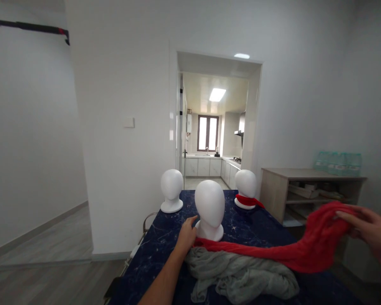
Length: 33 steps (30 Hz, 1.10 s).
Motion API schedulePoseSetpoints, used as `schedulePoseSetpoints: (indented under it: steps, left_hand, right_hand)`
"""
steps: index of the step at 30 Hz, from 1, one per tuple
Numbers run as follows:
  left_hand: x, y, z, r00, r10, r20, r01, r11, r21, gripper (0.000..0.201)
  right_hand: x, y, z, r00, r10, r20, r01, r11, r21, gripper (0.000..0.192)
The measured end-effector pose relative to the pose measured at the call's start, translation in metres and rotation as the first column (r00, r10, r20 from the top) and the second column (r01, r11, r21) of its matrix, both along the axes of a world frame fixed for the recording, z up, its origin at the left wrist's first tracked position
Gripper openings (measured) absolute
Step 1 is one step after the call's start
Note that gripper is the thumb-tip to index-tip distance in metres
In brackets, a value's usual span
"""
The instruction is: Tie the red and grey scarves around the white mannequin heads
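A white mannequin head (209, 207) stands upright at the near middle of the table. Against the left side of its neck is my left hand (188, 232), closed at one end of a red scarf (273, 252); its fingertips are partly hidden. The scarf runs in front of the head's base to the right, where my right hand (365, 224) pinches its raised, bunched end between thumb and fingers. Below the scarf lies a crumpled grey scarf (241, 275) on the tabletop.
The dark blue marbled table (158, 250) carries another white mannequin head (172, 190) at back left. At back right, a third mannequin head (245, 186) has red cloth (247, 201) around its neck. Right of the table stands a wooden shelf unit (305, 173) topped with bottles (338, 163).
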State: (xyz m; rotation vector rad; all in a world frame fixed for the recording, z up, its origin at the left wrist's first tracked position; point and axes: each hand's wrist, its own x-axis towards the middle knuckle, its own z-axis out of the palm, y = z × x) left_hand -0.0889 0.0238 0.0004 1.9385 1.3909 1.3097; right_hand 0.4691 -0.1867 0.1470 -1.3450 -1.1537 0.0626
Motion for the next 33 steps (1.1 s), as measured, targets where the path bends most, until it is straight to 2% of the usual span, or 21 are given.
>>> schedulePoseSetpoints:
  steps: [1, 3, 6, 9, 12, 15, 18, 20, 22, 25, 27, 29, 31, 33]
  left_hand:
    - [0.002, 0.000, -0.001, 0.998, -0.054, 0.031, 0.054, 0.998, -0.008, 0.067]
    - [0.004, -0.002, 0.000, 0.988, -0.131, 0.081, 0.135, 0.990, -0.042, 0.070]
    - [0.005, -0.009, 0.004, 0.977, -0.184, 0.104, 0.193, 0.978, -0.085, 0.070]
    - [0.004, -0.013, 0.005, 0.965, -0.248, 0.091, 0.254, 0.965, -0.064, 0.074]
    - [0.003, -0.014, 0.004, 0.955, -0.277, 0.105, 0.284, 0.957, -0.054, 0.078]
    - [0.003, -0.013, 0.003, 0.957, -0.265, 0.122, 0.274, 0.959, -0.072, 0.079]
    - [0.003, -0.012, 0.002, 0.960, -0.248, 0.132, 0.261, 0.961, -0.096, 0.082]
    - [0.005, -0.011, 0.001, 0.957, -0.255, 0.135, 0.269, 0.958, -0.100, 0.084]
    - [0.008, -0.009, 0.000, 0.955, -0.265, 0.135, 0.278, 0.957, -0.088, 0.087]
    - [0.015, -0.006, -0.003, 0.957, -0.258, 0.133, 0.268, 0.962, -0.059, 0.091]
    - [0.020, -0.004, -0.003, 0.962, -0.240, 0.131, 0.247, 0.968, -0.047, 0.093]
    - [0.023, -0.004, -0.004, 0.967, -0.218, 0.132, 0.225, 0.973, -0.043, 0.097]
    - [0.023, -0.004, -0.005, 0.968, -0.210, 0.136, 0.218, 0.975, -0.047, 0.100]
    - [0.022, -0.006, -0.006, 0.969, -0.202, 0.146, 0.212, 0.975, -0.062, 0.104]
  right_hand:
    - [-0.033, 0.011, 0.004, 0.997, 0.000, -0.072, -0.006, 0.997, -0.079, 0.044]
    - [-0.109, 0.030, 0.005, 0.997, 0.064, -0.030, -0.069, 0.981, -0.179, 0.044]
    - [-0.226, 0.050, -0.012, 0.957, 0.083, 0.279, -0.038, 0.986, -0.164, 0.029]
    - [-0.320, 0.067, -0.046, 0.862, 0.120, 0.493, -0.033, 0.983, -0.181, 0.018]
    - [-0.381, 0.081, -0.089, 0.790, 0.168, 0.590, -0.051, 0.976, -0.211, 0.024]
    - [-0.410, 0.085, -0.128, 0.756, 0.295, 0.585, -0.040, 0.912, -0.408, 0.036]
    - [-0.411, 0.076, -0.147, 0.732, 0.445, 0.517, -0.143, 0.841, -0.521, 0.036]
    - [-0.395, 0.067, -0.141, 0.725, 0.505, 0.468, -0.260, 0.830, -0.494, 0.029]
    - [-0.366, 0.063, -0.125, 0.758, 0.470, 0.452, -0.286, 0.863, -0.416, 0.025]
    - [-0.301, 0.072, -0.099, 0.819, 0.292, 0.495, -0.130, 0.933, -0.336, 0.020]
    - [-0.247, 0.087, -0.093, 0.839, 0.174, 0.515, 0.013, 0.941, -0.338, 0.026]
    - [-0.192, 0.105, -0.100, 0.869, 0.042, 0.494, 0.144, 0.932, -0.332, 0.031]
    - [-0.145, 0.122, -0.119, 0.866, -0.065, 0.496, 0.253, 0.913, -0.321, 0.034]
    - [-0.112, 0.138, -0.143, 0.856, -0.141, 0.497, 0.335, 0.884, -0.326, 0.032]
